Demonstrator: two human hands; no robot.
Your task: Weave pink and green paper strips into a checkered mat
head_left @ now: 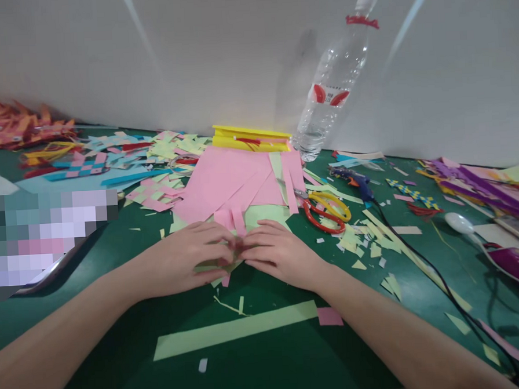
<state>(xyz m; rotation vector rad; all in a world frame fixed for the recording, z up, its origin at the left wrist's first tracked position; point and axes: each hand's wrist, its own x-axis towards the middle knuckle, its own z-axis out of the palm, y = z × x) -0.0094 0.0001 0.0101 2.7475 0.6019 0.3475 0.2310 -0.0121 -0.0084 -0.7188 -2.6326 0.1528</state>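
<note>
My left hand (188, 257) and my right hand (284, 252) meet at the middle of the table, fingers closed together over a small piece of woven-looking pink and light green paper strips. Pink strips (239, 220) stick out beyond the fingertips, and a small pink end (226, 280) shows below them. My fingers hide most of this piece. Just past my hands lie pink paper sheets (228, 176) over light green paper (264, 214). A long light green strip (236, 330) rests nearer to me, its right end by a pink scrap (329, 316).
Orange-and-red-handled scissors (325, 211) lie right of the pink sheets. A tilted-looking water bottle (334, 80) stands by the wall. A glue gun (354, 182) trails a black cord (419, 256). Paper scraps (357, 236) litter the right; a blurred-out device (48, 240) lies left.
</note>
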